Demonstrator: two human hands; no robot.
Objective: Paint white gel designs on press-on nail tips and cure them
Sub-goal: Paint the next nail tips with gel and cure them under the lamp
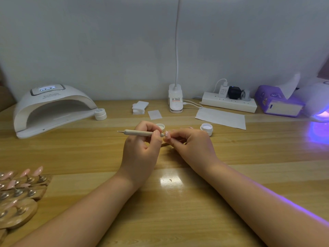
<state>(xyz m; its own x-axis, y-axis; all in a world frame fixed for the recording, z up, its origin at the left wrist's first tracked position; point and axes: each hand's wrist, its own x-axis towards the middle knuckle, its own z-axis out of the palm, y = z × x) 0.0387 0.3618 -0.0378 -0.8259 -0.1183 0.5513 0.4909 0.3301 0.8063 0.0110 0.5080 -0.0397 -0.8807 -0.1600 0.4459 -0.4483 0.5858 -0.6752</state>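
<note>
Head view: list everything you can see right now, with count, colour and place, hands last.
Table: one, light wood, under everything.
Curing lamp: one, white, back left.
Second lamp: one, white, glowing violet, far right edge.
Closed gel jar: one, white, beside the curing lamp.
Open gel jar: one, white, right of the hands.
Jar lid: one, white, behind the left hand.
Wipe pads: small stack, white, back centre.
Paper sheet: one, white, back right.
Desk light: one, white, back centre.
Power strip: one, white, back right.
Tissue box: one, purple, right.
Nail tips on stands: several, pink, near left.
Dotting pen: one, beige, in left hand.
Nail tip: one, pink, pinched by right hand.
Left hand: grips pen.
Right hand: pinches tip.
</note>
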